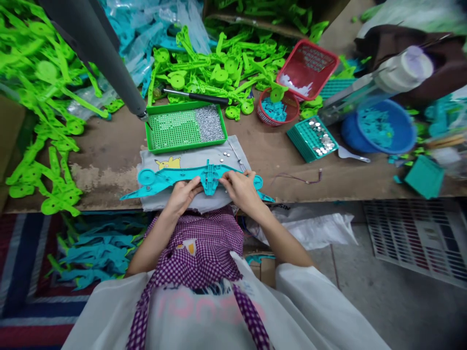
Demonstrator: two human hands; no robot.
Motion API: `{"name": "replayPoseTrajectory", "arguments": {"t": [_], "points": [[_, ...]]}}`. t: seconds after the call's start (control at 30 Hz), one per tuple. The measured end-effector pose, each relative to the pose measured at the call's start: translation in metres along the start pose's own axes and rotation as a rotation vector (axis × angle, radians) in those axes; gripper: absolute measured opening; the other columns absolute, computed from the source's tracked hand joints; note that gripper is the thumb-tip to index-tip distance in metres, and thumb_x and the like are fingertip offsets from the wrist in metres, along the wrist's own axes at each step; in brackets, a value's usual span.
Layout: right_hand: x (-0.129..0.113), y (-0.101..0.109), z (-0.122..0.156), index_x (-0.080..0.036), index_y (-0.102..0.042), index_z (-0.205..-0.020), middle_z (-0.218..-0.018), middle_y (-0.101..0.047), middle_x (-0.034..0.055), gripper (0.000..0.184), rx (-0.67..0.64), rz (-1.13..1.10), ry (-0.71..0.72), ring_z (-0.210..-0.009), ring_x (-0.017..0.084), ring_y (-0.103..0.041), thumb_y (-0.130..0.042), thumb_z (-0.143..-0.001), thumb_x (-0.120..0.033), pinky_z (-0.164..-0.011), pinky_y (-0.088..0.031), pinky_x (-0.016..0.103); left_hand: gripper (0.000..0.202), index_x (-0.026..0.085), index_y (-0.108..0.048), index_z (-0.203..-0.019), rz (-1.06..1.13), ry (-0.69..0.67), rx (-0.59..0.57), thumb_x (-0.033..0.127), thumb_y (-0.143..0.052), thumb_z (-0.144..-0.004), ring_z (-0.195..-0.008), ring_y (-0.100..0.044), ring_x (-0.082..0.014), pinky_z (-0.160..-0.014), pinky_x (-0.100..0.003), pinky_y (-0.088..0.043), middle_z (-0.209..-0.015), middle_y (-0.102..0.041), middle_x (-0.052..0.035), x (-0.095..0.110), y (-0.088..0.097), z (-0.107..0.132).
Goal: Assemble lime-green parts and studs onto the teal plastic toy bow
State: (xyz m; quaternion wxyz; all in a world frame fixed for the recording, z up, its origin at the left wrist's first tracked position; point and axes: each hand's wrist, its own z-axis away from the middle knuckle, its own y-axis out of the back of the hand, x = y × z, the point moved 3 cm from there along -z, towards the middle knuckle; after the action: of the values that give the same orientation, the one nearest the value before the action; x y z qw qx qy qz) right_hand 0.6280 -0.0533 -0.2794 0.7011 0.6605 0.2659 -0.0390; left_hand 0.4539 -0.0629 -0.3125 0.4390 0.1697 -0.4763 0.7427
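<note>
One teal frame (209,181) is spanning the desk's (266,155) front edge, between two hands. The left hand's (184,194) grip is clamping its middle; the right hand's (239,188) is touching just right of centre, closure unclear. One green tray (168,129), two red baskets (315,58) and one blue bowl (405,127) are standing behind.

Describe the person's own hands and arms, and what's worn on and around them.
The left hand and right hand are bare; no gloves or wristwear show. The forearms are uncovered below loose, whitish sleeves. A purple-and-white checked apron hangs between them.
</note>
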Motion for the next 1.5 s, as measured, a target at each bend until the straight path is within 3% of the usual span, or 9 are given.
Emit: {"name": "replayPoseTrajectory", "arguments": {"t": [0.37, 0.57, 0.67, 0.87, 1.0, 1.13, 1.23, 1.33, 1.5], "points": [[-0.017, -0.002, -0.009, -0.02, -0.062, -0.089, -0.083, -0.074, 0.0043, 0.032, 0.019, 0.01, 0.002, -0.079, 0.02, -0.062, -0.037, -0.102, -0.037, -0.084, -0.022, 0.037, 0.04, 0.01, -0.075, -0.086, -0.005, 0.013, -0.036, 0.039, -0.088, -0.062, -0.106, -0.068, -0.0306, -0.097, -0.044, -0.052, -0.095, -0.076, -0.0122, 0.0, -0.002, -0.002], [-0.019, 0.01, -0.003, -0.019, -0.061, -0.103, -0.088, -0.074, 0.0068, 0.025, -0.029, -0.046, 0.037, -0.085, 0.023, -0.064, -0.043, -0.1, -0.037, -0.084, -0.023, 0.038, 0.039, 0.01, -0.074, -0.083, 0.018, -0.052, 0.016, 0.038, -0.088, -0.06, -0.106, -0.068, -0.0317, -0.096, -0.045, -0.053, -0.092, -0.077, -0.0128, 0.001, -0.001, -0.002], [-0.016, 0.012, 0.003, -0.02, -0.062, -0.095, -0.09, -0.075, 0.0054, 0.022, 0.005, -0.023, -0.006, -0.088, 0.023, -0.065, -0.045, -0.1, -0.032, -0.084, -0.021, 0.038, 0.041, 0.009, -0.073, -0.083, 0.003, -0.056, 0.01, 0.041, -0.087, -0.062, -0.106, -0.068, -0.0311, -0.097, -0.044, -0.053, -0.094, -0.076, -0.0141, 0.001, 0.0, -0.002], [-0.016, -0.001, -0.007, -0.021, -0.066, -0.09, -0.089, -0.075, 0.0023, 0.023, 0.065, -0.06, -0.078, -0.086, 0.021, -0.065, -0.047, -0.099, -0.031, -0.079, -0.02, 0.036, 0.046, 0.013, -0.071, -0.098, -0.144, 0.021, -0.089, 0.044, -0.085, -0.066, -0.103, -0.07, -0.0261, -0.098, -0.041, -0.053, -0.103, -0.075, -0.012, 0.006, 0.009, 0.0], [-0.013, -0.006, -0.012, -0.022, -0.066, -0.091, -0.088, -0.075, 0.0003, 0.022, 0.059, -0.155, -0.106, -0.082, 0.018, -0.064, -0.047, -0.099, -0.032, -0.078, -0.02, 0.035, 0.041, 0.012, -0.07, -0.095, -0.21, 0.083, -0.094, 0.042, -0.082, -0.071, -0.096, -0.072, -0.0256, -0.094, -0.041, -0.055, -0.099, -0.075, -0.0146, 0.01, 0.017, -0.005], [-0.012, -0.009, -0.01, -0.023, -0.067, -0.089, -0.086, -0.075, 0.0004, 0.023, 0.086, -0.206, -0.118, -0.082, 0.018, -0.064, -0.049, -0.098, -0.034, -0.079, -0.022, 0.035, 0.043, 0.012, -0.066, -0.095, -0.181, -0.002, -0.055, 0.042, -0.083, -0.069, -0.09, -0.072, -0.0241, -0.088, -0.039, -0.057, -0.094, -0.076, -0.0126, 0.012, 0.014, -0.008], [-0.014, -0.011, -0.009, -0.023, -0.068, -0.09, -0.084, -0.074, 0.0003, 0.024, 0.115, -0.215, -0.133, -0.081, 0.018, -0.064, -0.048, -0.098, -0.035, -0.08, -0.022, 0.035, 0.047, 0.013, -0.061, -0.095, -0.337, -0.04, -0.033, 0.049, -0.08, -0.07, -0.075, -0.072, -0.02, -0.074, -0.033, -0.059, -0.083, -0.075, -0.0091, 0.013, 0.015, -0.005], [-0.017, -0.011, -0.011, -0.023, -0.069, -0.09, -0.084, -0.074, 0.0011, 0.025, 0.093, -0.172, -0.126, -0.081, 0.019, -0.064, -0.048, -0.098, -0.034, -0.08, -0.021, 0.036, 0.042, 0.015, -0.06, -0.092, -0.673, -0.005, -0.084, 0.053, -0.07, -0.078, -0.055, -0.066, -0.015, -0.055, -0.026, -0.054, -0.074, -0.073, -0.007, 0.018, 0.02, -0.002], [-0.023, -0.005, -0.025, -0.022, -0.07, -0.091, -0.088, -0.076, 0.004, 0.025, -0.015, -0.079, -0.1, -0.084, 0.022, -0.065, -0.047, -0.098, -0.032, -0.082, -0.022, 0.038, 0.025, 0.019, -0.066, -0.082, -1.045, -0.069, -0.202, 0.042, -0.059, -0.088, -0.048, -0.061, -0.0138, -0.049, -0.024, -0.047, -0.069, -0.072, -0.0052, 0.032, 0.022, -0.002]]}}
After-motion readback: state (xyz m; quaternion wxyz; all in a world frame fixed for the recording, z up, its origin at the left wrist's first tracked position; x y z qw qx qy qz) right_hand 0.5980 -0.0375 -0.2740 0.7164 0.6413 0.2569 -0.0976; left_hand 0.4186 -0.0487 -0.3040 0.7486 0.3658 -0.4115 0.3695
